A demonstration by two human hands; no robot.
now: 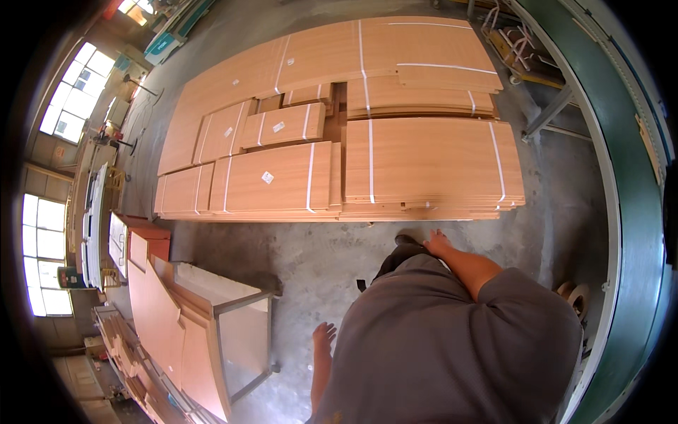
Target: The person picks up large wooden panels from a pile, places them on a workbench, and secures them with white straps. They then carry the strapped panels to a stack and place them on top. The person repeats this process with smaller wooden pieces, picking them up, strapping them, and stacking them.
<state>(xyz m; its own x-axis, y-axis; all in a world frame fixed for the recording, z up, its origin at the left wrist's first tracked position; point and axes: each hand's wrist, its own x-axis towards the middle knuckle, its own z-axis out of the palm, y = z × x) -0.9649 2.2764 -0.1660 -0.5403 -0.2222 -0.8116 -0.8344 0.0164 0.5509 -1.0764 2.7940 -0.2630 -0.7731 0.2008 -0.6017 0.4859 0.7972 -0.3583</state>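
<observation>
My left hand [324, 333] hangs low at my side, its fingers apart and nothing in them. It is nearest to a wheeled cart [246, 304] carrying wood-coloured panels [161, 311]. In front of my body, my right hand [438, 243] is held out over the floor with loosely spread fingers and no object in it. Just beyond it lies a wide, low stack of wood-coloured boards [431, 159], bundled with white straps. Neither hand touches the stack. Smaller strapped bundles [272, 178] with white labels lie on its left half.
A long green machine or bench [635, 233] runs along my right side. Loaded carts [519, 53] stand at the far right. A reddish box [150, 237] is beside the left cart. Wood offcuts [131, 360] and stacked boards line the left wall under windows. Concrete floor [304, 254] separates me from the stack.
</observation>
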